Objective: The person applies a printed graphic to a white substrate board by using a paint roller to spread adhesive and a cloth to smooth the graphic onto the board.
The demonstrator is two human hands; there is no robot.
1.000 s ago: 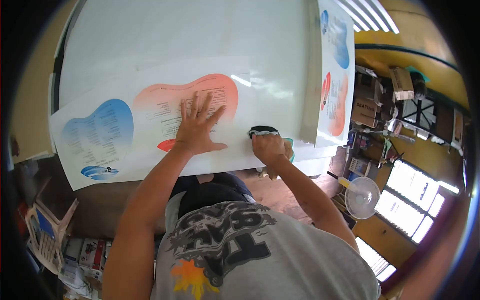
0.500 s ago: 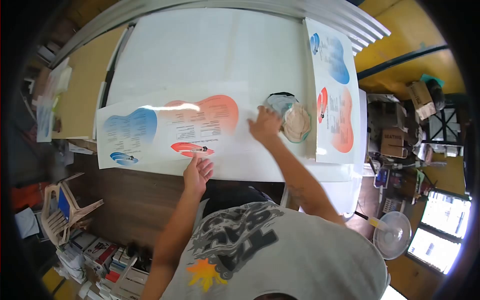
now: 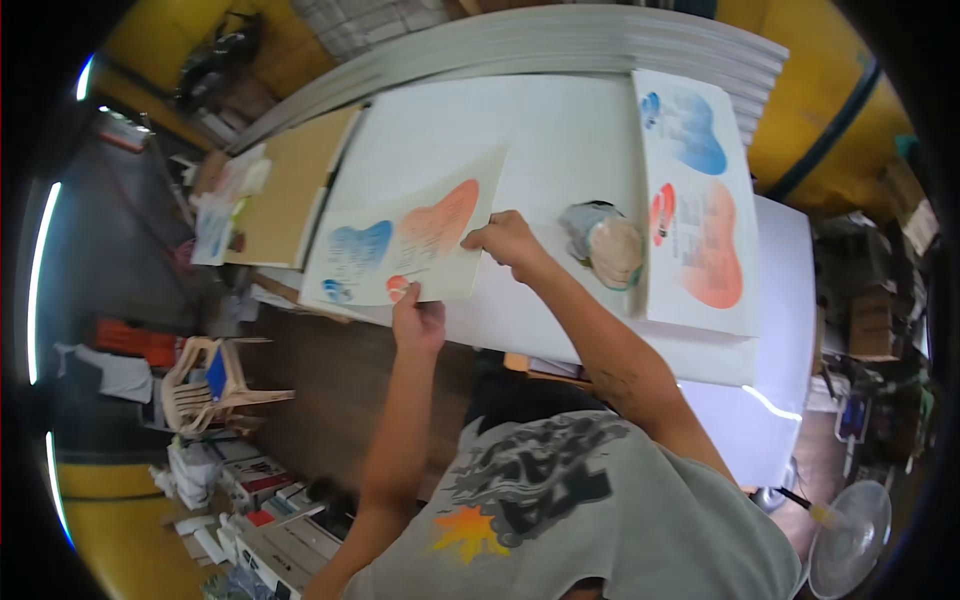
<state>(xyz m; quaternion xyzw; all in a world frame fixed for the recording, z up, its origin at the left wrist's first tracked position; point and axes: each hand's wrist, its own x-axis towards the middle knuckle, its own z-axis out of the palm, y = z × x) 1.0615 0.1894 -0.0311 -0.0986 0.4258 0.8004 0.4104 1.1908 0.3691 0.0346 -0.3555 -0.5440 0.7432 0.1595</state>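
A printed sheet [image 3: 395, 240] with blue and orange shapes and lines of text is partly raised off the white table, its right side tilted up. My left hand [image 3: 420, 320] pinches its near edge by the red oval, thumb on top. At the right edge my right hand [image 3: 506, 243] grips the sheet between thumb and fingers. To the right of that hand lie crumpled cloths [image 3: 612, 252], one beige and one grey. Beyond them rests another printed sheet [image 3: 668, 275] of the same design, on what looks like a stack.
The white table [image 3: 560, 125] runs under the work, with corrugated panels [image 3: 560, 40] along its far side. Brown board [image 3: 290, 195] lies at the left. On the floor stand a plastic chair [image 3: 190, 390] at lower left and a fan [image 3: 850, 540] at lower right.
My right hand has moved left from beside the cloths and taken hold of the sheet's right edge. The sheet's right side has risen. The whole view has also shifted.
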